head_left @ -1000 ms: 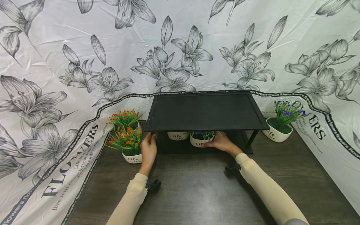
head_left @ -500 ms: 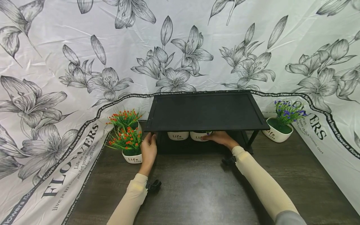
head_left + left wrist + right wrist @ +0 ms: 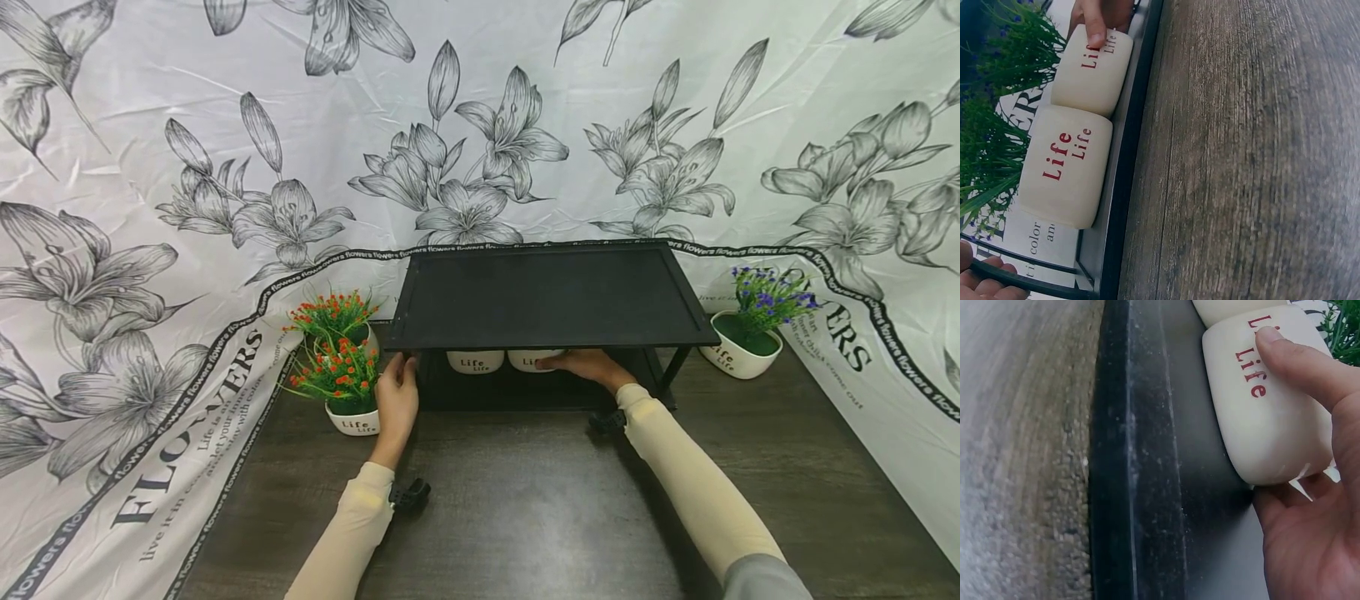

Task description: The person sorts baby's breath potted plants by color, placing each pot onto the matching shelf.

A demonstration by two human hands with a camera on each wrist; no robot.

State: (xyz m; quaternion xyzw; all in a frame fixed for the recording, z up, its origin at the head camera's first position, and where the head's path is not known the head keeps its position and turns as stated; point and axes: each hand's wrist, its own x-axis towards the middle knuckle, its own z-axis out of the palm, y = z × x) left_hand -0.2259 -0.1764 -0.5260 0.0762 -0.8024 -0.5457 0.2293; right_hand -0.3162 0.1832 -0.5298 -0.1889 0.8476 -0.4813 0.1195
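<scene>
A black two-tier shelf (image 3: 551,298) stands at the back middle of the dark wooden table (image 3: 525,508). On its lower tier two white pots marked "Life" sit side by side, the left pot (image 3: 476,361) (image 3: 1066,165) and the right pot (image 3: 527,359) (image 3: 1269,406). My right hand (image 3: 581,364) reaches under the top board and grips the right pot, its thumb (image 3: 1300,362) pressed on the lettering. Green and purple plants (image 3: 997,81) rise from the pots, mostly hidden by the top board. My left hand (image 3: 396,398) holds the shelf's left front leg, with fingers (image 3: 985,287) at the thin frame rod.
Two white pots with orange flowers (image 3: 333,315) (image 3: 347,392) stand left of the shelf, close to my left hand. A pot with purple flowers (image 3: 748,329) stands to the right. A floral cloth (image 3: 112,275) drapes behind and over both table sides.
My right hand has pushed the right pot further back under the top board, up beside the left pot; its plant is now hidden in the head view. The left hand has stayed put.
</scene>
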